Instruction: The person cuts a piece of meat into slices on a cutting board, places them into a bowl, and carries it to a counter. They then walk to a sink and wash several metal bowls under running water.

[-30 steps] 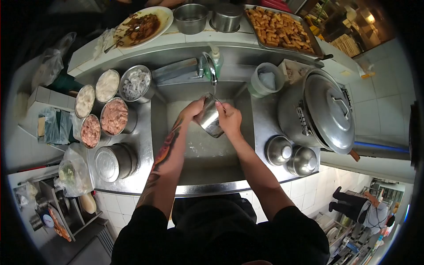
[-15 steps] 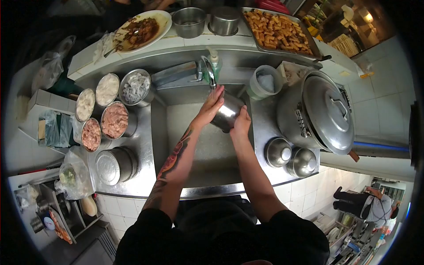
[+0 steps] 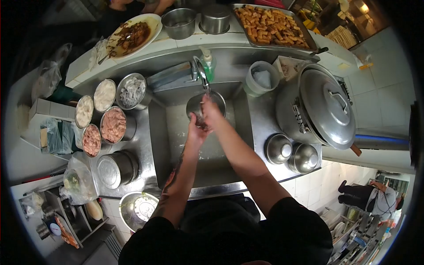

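A round metal pot (image 3: 221,100) stands open side up in the sink (image 3: 176,163), below the running faucet (image 3: 201,73). My left hand (image 3: 197,130) is at the near edge of the pot, thumb raised and apart from the fingers. Over the pot's opening is my right hand (image 3: 211,111), smeared by motion and close to my left hand. Whether either hand touches the pot cannot be made out. Behind the faucet stands a green soap bottle (image 3: 207,66).
Pots of pale and pink food (image 3: 113,125) and a lidded pot (image 3: 108,171) stand left. Right are a plastic tub (image 3: 261,79), a large lidded pot (image 3: 327,106) and metal bowls (image 3: 278,149). A tray of browned pieces (image 3: 271,26) lies behind. Another person (image 3: 382,201) is far right.
The pot, held tilted between both hands before, now stands upright in the sink and my hands have come off its sides. A metal bowl with greenish residue has appeared at the lower left.
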